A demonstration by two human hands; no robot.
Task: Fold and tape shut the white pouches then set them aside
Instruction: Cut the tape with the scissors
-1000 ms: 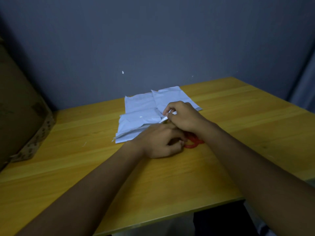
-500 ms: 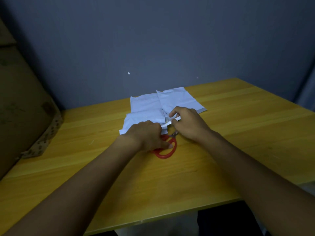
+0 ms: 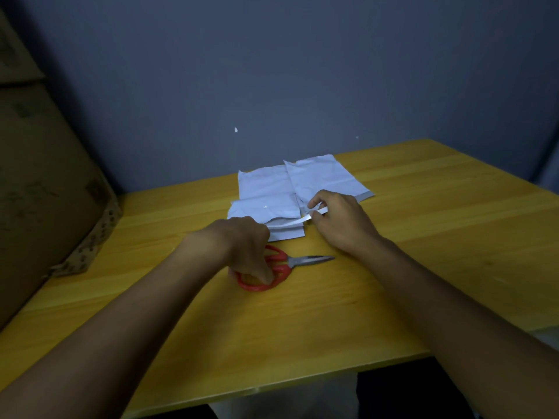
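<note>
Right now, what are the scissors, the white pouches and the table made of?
Scissors: grey blades with a dull shine, probably steel; glossy red handles, probably plastic. Pouches: thin, smooth, faintly shiny sheet with soft creases, likely plastic film, though paper is possible. Table: yellow top with long grain stripes, so wood or a wood-look coating.

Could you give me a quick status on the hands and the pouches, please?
Left hand on red scissors. Right hand pinching white strip at folded pouch. Nothing blocking.

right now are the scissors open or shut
Shut: the scissors lie flat on the table, blades together in one point.
</note>
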